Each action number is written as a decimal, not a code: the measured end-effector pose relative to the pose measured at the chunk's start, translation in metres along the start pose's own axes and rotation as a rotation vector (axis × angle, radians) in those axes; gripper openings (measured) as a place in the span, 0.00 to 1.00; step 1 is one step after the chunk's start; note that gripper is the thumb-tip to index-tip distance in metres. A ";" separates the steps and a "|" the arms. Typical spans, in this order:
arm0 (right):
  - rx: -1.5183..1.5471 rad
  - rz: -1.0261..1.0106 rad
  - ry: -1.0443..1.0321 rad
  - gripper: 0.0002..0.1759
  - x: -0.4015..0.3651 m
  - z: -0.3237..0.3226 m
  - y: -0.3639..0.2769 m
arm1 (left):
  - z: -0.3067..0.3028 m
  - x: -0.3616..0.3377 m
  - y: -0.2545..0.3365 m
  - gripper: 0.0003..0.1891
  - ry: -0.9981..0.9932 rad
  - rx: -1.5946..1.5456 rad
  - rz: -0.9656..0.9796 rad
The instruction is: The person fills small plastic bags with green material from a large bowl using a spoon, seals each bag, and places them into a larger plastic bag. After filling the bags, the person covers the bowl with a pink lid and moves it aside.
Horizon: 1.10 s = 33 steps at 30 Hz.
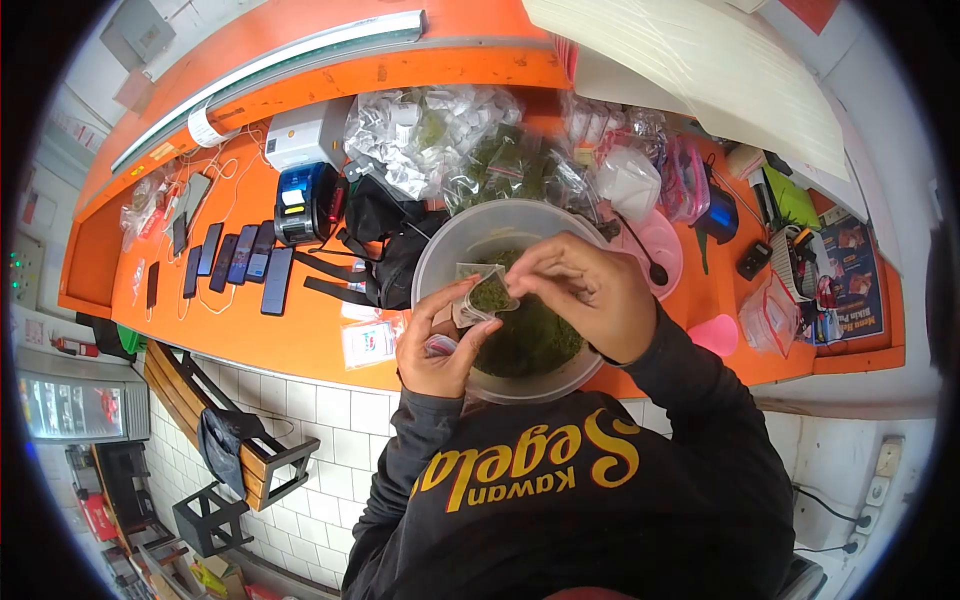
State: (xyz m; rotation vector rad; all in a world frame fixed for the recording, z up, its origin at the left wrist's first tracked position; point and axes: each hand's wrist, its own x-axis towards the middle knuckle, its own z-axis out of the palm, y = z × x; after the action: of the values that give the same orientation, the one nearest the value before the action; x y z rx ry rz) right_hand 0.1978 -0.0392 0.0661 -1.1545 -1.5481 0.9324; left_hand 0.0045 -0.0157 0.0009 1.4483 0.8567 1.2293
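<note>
My left hand (438,338) grips a small clear plastic bag (488,294) between thumb and fingers. Green dried flakes show inside the bag, and its mouth looks open. At the bag's right edge, the closed fingertips of my right hand (590,295) pinch the plastic. Both hands are over a large translucent tub (432,262) on the orange counter. Finely crumbled green leaf (530,345) covers the tub's bottom, partly hidden by my hands.
Bags of green leaf (500,165) and a heap of clear packets (415,130) lie behind the tub. Several phones (240,255) and a small printer (305,205) are left. A pink basin (668,250) with a dark spoon (657,272) stands right.
</note>
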 end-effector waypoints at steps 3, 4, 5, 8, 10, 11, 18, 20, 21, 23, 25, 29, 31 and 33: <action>-0.153 -0.077 0.067 0.08 0.007 -0.005 -0.003 | 0.000 0.000 -0.011 0.24 -0.010 -0.349 -0.047; -0.151 -0.075 0.071 0.08 0.008 -0.007 -0.002 | -0.001 0.000 -0.007 0.24 -0.014 -0.347 -0.049; -0.238 -0.098 0.003 0.08 0.008 -0.009 0.000 | -0.004 0.001 0.002 0.21 -0.050 -0.383 -0.130; -0.234 -0.075 -0.039 0.08 0.007 -0.008 0.000 | -0.008 0.004 0.004 0.13 -0.004 -0.337 -0.146; -0.142 -0.027 -0.010 0.08 0.005 -0.006 -0.003 | -0.011 0.006 0.000 0.04 0.153 -0.172 -0.016; -0.119 0.051 0.007 0.07 0.005 -0.006 -0.008 | -0.012 0.008 0.000 0.04 0.153 -0.170 -0.016; -0.273 0.010 -0.093 0.07 0.000 -0.003 -0.005 | -0.014 0.007 0.015 0.04 0.119 0.201 0.234; -0.295 -0.016 -0.079 0.06 -0.003 -0.002 -0.007 | -0.013 0.001 0.020 0.04 0.105 0.322 0.264; -0.315 -0.042 -0.067 0.06 -0.005 -0.001 -0.008 | -0.012 -0.001 0.021 0.04 0.104 0.321 0.265; -0.247 -0.033 -0.045 0.05 -0.006 0.004 -0.013 | -0.011 -0.004 0.022 0.04 0.098 0.310 0.300; -0.180 -0.024 -0.025 0.04 -0.007 0.005 -0.015 | -0.010 -0.006 0.027 0.05 0.101 0.283 0.290; -0.313 -0.081 -0.142 0.05 -0.011 0.005 -0.015 | -0.010 -0.006 0.028 0.09 -0.084 0.347 0.275; -0.369 -0.128 -0.145 0.06 -0.012 0.007 -0.012 | -0.009 -0.005 0.030 0.06 -0.168 0.419 0.294; -0.398 -0.234 -0.111 0.07 -0.012 0.011 -0.009 | -0.009 -0.004 0.029 0.07 -0.176 0.432 0.285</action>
State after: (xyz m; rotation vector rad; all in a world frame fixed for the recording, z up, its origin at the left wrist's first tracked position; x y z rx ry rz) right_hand 0.1866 -0.0532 0.0689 -1.1724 -1.9724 0.5530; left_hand -0.0081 -0.0244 0.0276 2.0522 0.8469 1.1412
